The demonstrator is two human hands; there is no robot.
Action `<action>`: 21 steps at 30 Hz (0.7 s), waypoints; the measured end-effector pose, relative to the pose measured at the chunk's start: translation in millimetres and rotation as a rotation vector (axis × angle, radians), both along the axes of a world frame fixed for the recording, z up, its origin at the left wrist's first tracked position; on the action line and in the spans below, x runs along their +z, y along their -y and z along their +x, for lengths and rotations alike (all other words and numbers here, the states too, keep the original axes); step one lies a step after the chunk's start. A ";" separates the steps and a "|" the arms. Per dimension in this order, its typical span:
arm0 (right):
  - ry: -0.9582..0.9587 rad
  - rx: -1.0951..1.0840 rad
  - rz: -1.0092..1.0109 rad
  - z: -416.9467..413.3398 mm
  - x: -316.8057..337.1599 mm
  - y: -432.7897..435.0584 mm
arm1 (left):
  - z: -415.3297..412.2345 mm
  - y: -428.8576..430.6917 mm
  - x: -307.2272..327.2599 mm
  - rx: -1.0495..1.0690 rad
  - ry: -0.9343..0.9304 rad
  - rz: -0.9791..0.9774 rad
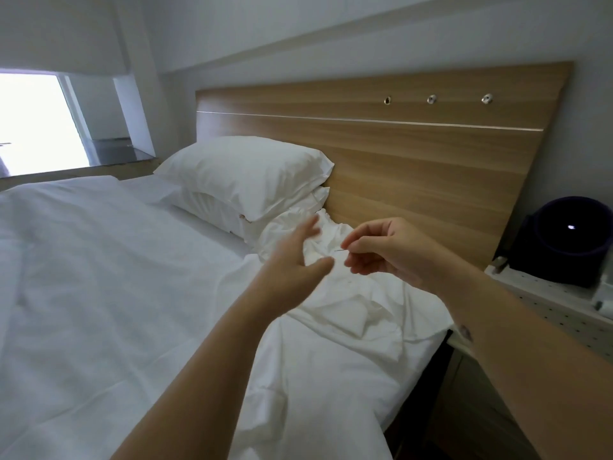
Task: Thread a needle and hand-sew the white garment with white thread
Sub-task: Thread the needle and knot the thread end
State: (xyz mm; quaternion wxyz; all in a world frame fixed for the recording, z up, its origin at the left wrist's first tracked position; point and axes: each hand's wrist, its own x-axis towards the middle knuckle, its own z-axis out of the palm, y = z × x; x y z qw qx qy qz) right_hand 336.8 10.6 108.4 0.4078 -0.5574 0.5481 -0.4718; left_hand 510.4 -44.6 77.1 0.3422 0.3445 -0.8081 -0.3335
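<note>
- Pinching the needle [340,250] between thumb and forefinger, the right hand [391,254] points it toward the left hand [295,260], probably for threading; no thread shows.
- That left hand, fingers spread and empty, hovers just beside, blurred.
- White garment [348,310] lies crumpled on the bed [99,260] beneath them, near the pillows [245,171].

Blurred left hand [292,260]; needle [340,250] tiny, its eye indiscernible.

The needle [340,250] is thin and dark. It is held roughly level in the air, pinched at one end by the right hand [391,254], with its free tip pointing left. Below it the white garment [351,310] lies crumpled in loose folds on the bed [99,293], along the right edge near the head end.
</note>
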 end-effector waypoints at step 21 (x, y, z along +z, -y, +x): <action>0.143 0.030 0.041 -55.0 15.9 -49.0 | -95.7 -16.1 -26.0 -0.258 -0.085 0.358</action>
